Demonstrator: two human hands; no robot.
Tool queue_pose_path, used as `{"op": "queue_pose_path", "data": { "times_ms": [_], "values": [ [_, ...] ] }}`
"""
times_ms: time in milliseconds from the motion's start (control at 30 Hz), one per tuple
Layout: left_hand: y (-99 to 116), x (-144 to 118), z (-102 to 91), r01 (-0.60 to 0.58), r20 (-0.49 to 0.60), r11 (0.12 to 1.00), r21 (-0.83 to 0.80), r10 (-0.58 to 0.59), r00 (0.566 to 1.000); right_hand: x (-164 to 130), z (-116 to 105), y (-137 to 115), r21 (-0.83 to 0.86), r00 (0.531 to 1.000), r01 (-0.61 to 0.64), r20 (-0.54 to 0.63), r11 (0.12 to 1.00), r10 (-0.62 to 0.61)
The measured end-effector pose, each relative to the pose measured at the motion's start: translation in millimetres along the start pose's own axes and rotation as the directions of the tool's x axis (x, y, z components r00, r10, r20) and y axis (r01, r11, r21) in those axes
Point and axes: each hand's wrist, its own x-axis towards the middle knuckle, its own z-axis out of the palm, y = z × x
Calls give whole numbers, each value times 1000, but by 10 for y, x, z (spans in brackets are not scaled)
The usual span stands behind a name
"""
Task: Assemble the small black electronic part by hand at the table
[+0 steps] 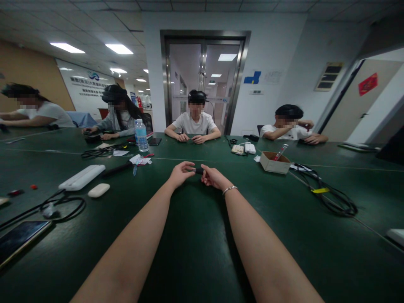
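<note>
A small black object (198, 171), too small and too covered to identify, sits pinched between both hands above the green surface (195, 235). The left hand (181, 172) and right hand (213, 176) close their fingers on its ends, hiding most of it. A cardboard box (274, 162) stands near, to the right.
</note>
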Motion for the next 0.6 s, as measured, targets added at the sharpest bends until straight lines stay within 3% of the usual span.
{"op": "queue_pose_path", "data": {
  "times_ms": [100, 200, 367, 433, 600],
  "values": [
    [-6, -11, 2, 23, 13, 1000, 21, -24, 1000, -80, -40, -13, 166, 990, 37, 125, 985, -58],
    [-11, -15, 36, 32, 21, 998, 53, -33, 999, -109, -44, -32, 182, 979, 25, 196, 983, -61],
    [-5, -19, 83, 46, 15, 993, 108, -47, 999, -55, 33, -52, -51, 994, -57, 87, 997, 61],
    [14, -28, 83, 61, 17, 990, 127, -63, 998, -60, 39, -58, -100, 996, -45, 71, 994, 52],
    [48, -44, 78, 70, 23, 989, 127, -74, 997, -98, -29, -49, 18, 994, 27, 110, 999, -29]
  ]
}}
